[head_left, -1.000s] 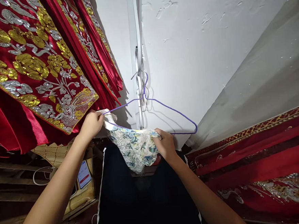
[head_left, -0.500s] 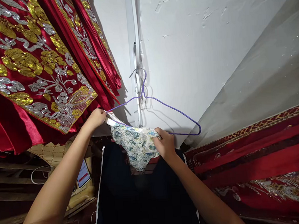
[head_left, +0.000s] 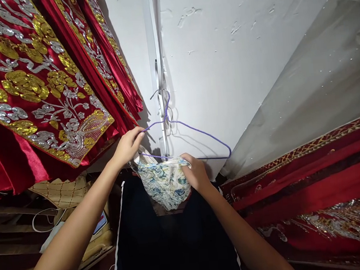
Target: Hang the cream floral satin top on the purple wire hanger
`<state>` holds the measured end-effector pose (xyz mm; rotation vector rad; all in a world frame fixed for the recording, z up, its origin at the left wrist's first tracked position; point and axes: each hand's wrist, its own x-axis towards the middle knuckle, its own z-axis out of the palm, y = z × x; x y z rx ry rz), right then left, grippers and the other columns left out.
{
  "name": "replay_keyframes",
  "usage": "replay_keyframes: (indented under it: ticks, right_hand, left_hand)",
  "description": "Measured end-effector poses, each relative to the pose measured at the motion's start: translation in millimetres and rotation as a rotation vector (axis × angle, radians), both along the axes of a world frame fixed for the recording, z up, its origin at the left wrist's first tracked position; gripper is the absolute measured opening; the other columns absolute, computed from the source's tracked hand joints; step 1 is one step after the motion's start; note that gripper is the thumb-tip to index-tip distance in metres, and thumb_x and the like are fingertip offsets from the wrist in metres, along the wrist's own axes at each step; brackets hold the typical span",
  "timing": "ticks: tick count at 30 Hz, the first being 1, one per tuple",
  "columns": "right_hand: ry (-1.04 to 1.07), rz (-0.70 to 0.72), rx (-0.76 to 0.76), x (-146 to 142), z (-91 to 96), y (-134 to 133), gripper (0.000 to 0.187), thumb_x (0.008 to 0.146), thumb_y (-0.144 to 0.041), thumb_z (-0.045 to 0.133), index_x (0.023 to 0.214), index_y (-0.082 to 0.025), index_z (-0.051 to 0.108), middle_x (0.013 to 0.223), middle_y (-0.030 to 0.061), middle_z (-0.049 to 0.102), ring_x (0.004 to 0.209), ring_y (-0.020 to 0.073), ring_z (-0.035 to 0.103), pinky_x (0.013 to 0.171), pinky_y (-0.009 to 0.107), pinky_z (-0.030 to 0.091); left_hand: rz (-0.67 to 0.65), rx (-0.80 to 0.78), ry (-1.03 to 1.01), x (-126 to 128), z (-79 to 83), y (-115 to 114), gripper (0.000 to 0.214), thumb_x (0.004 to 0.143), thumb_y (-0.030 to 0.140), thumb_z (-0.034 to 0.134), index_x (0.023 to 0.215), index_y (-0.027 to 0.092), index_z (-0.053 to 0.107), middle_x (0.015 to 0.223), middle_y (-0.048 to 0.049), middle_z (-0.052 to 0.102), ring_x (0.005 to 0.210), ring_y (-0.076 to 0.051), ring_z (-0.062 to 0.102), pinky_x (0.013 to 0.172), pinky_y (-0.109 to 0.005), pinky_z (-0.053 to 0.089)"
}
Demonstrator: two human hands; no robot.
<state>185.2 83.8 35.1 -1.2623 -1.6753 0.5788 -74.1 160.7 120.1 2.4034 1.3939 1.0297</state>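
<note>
A purple wire clothes hanger [head_left: 201,132] hangs in front of me, tilted, with its hook up by a white vertical strip. My left hand [head_left: 128,147] is closed around the hanger's left shoulder, thumb and fingers pinched together. A small floral garment [head_left: 165,183], white with blue, green and yellow print, droops in front of the hanger's lower bar. Its pale strap loops over the hanger's left end, just below my left hand. With fingers curled, my right hand [head_left: 196,173] grips the garment's right upper edge. The hanger's right half is bare.
Red garments with gold and silver sequins [head_left: 43,83] hang at the upper left. At the right lies red embroidered fabric [head_left: 309,183] below a translucent sheet [head_left: 303,89]. A phone [head_left: 100,223] rests on a yellowish surface lower left. The white wall [head_left: 206,71] stands behind the hanger.
My left hand has shifted right and its fingers have changed grip on the hanger's left shoulder. The garment's upper edge has sagged and its left side sits lower. My right hand keeps its hold.
</note>
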Motion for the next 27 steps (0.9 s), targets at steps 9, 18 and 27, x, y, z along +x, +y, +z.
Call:
replay_keyframes:
  ticks: [9, 18, 27]
  right_hand:
    - [0.313, -0.507, 0.142, 79.7, 34.9, -7.9, 0.095, 0.067, -0.021, 0.072, 0.155, -0.021, 0.034, 0.076, 0.0006, 0.067, 0.056, 0.0137, 0.051, 0.053, 0.025, 0.042]
    - [-0.098, -0.459, 0.041, 137.9, 54.0, 30.4, 0.043, 0.068, -0.024, 0.064, 0.107, -0.015, 0.079, 0.069, 0.0028, 0.064, 0.061, 0.0160, 0.054, 0.054, 0.026, 0.040]
    - [-0.227, 0.201, -0.271, 119.7, 96.3, -23.8, 0.043, 0.086, -0.052, 0.062, 0.060, -0.018, 0.062, 0.058, 0.0015, 0.054, 0.054, 0.0127, 0.048, 0.049, 0.026, 0.035]
  left_hand:
    - [-0.032, 0.064, 0.086, -0.5, 7.1, -19.0, 0.033, 0.104, 0.038, 0.035, 0.097, 0.018, 0.061, 0.084, -0.0040, 0.060, 0.079, -0.018, 0.057, 0.076, -0.028, 0.043]
    - [-0.083, 0.121, 0.076, -0.9, 7.0, -16.0, 0.031, 0.104, 0.034, 0.036, 0.097, 0.019, 0.062, 0.096, -0.0073, 0.056, 0.091, -0.020, 0.057, 0.087, -0.031, 0.045]
    - [0.162, -0.024, -0.101, -13.8, 2.6, -1.1, 0.033, 0.101, 0.045, 0.043, 0.107, 0.018, 0.061, 0.083, -0.0019, 0.064, 0.076, -0.017, 0.058, 0.072, -0.026, 0.043]
